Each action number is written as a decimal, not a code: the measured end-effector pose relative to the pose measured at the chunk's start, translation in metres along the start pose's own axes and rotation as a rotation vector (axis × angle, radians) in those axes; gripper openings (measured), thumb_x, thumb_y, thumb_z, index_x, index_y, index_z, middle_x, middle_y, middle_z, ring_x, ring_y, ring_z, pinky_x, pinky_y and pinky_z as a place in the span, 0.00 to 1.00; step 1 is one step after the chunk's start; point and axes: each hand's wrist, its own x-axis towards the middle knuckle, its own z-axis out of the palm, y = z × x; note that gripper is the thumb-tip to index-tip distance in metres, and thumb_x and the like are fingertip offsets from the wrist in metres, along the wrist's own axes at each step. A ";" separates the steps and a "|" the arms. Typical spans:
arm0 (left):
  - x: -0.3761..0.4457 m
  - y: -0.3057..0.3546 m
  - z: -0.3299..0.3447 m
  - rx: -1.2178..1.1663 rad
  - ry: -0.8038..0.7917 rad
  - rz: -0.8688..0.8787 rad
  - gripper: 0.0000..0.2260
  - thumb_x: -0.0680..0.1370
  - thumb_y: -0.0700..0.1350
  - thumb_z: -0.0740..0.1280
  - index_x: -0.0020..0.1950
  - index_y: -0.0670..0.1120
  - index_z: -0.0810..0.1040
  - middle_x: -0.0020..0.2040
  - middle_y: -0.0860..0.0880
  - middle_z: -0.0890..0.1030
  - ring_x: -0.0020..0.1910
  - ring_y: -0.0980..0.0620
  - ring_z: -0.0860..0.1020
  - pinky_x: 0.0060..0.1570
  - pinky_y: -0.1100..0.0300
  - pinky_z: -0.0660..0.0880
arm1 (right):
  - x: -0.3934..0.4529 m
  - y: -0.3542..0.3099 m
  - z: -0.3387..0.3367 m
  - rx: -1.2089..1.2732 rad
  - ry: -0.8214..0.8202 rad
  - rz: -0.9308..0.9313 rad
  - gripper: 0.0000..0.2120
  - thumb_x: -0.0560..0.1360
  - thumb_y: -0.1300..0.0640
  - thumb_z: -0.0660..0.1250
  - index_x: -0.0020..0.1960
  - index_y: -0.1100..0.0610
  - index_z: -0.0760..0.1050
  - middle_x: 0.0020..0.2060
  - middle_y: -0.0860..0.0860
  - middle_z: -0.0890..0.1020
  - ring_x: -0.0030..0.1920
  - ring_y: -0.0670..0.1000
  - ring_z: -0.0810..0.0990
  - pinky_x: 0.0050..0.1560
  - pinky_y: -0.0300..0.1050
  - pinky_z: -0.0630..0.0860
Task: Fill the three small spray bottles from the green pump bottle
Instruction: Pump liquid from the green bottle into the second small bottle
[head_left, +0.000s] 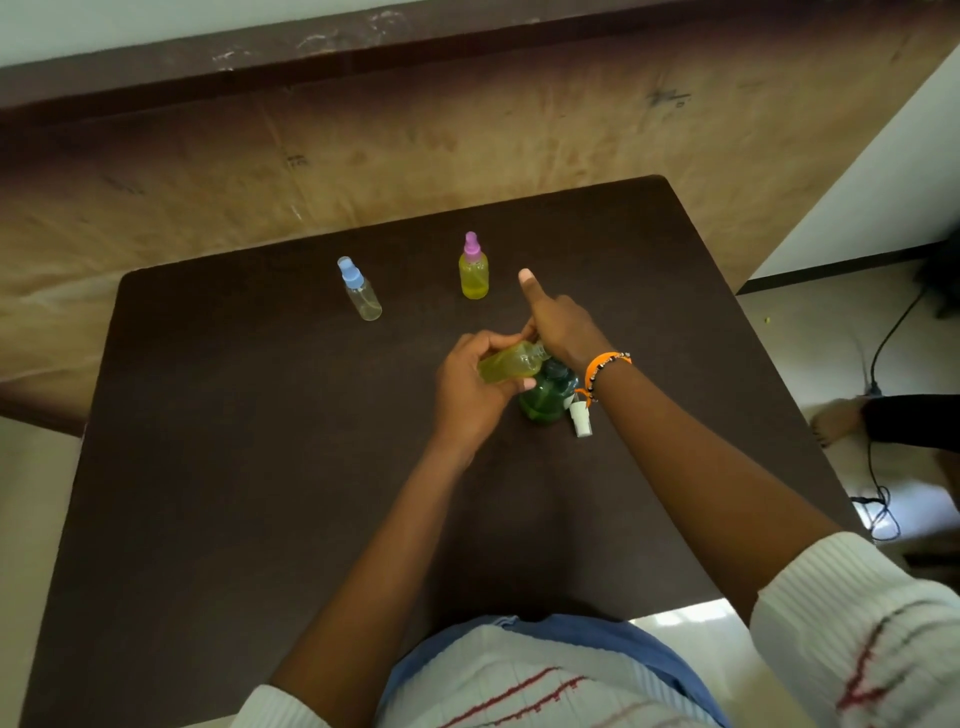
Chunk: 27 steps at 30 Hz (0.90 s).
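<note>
The left hand (467, 395) curls its fingers and thumb round an uncapped small spray bottle (511, 364), tilted nearly flat with its open neck pointing toward the right hand (558, 325) and meeting the nozzle there. It already shows yellow-green liquid along most of its length, so this fill looks close to done. The right hand sits on top of the green pump bottle (548, 397), which stands on the dark table (260, 467) directly beneath those fingers; its index finger sticks out straight, away from the body, while the other fingers bend down over the pump head, though how they hold it is hidden. Just on the wrist side of the right hand, beside the green bottle, lies a white spray cap (580, 418). Beyond the fingertips stand a pink-capped spray bottle (474, 273), full of yellow liquid, and, farther off to the left hand's outer side, a blue-capped spray bottle (361, 291) that looks nearly empty. The small bottle is probably light, thin plastic, likely to flex if squeezed and slick if any liquid runs down it, so a grip round its middle, clear of the neck, seems best. The pump bottle is probably heavier and steadier, best pressed straight down on its head.
</note>
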 end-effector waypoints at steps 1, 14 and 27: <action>0.000 0.000 0.000 0.000 0.001 -0.005 0.22 0.61 0.35 0.76 0.42 0.62 0.77 0.47 0.52 0.78 0.48 0.51 0.79 0.53 0.50 0.77 | 0.002 0.001 0.001 -0.005 0.020 -0.002 0.38 0.79 0.32 0.46 0.38 0.60 0.81 0.49 0.59 0.84 0.53 0.58 0.80 0.62 0.54 0.72; 0.000 0.003 -0.001 -0.005 0.018 0.022 0.21 0.61 0.35 0.76 0.44 0.59 0.78 0.49 0.47 0.79 0.48 0.51 0.79 0.52 0.54 0.77 | 0.001 -0.004 -0.005 0.004 -0.111 -0.025 0.35 0.81 0.35 0.47 0.46 0.62 0.81 0.47 0.58 0.81 0.50 0.56 0.78 0.54 0.48 0.70; 0.001 0.005 -0.001 -0.031 0.010 -0.003 0.20 0.61 0.34 0.76 0.44 0.56 0.78 0.50 0.45 0.80 0.48 0.51 0.79 0.49 0.60 0.76 | 0.010 -0.001 0.001 -0.066 -0.024 -0.016 0.36 0.79 0.33 0.49 0.52 0.62 0.81 0.55 0.60 0.82 0.57 0.61 0.79 0.63 0.55 0.72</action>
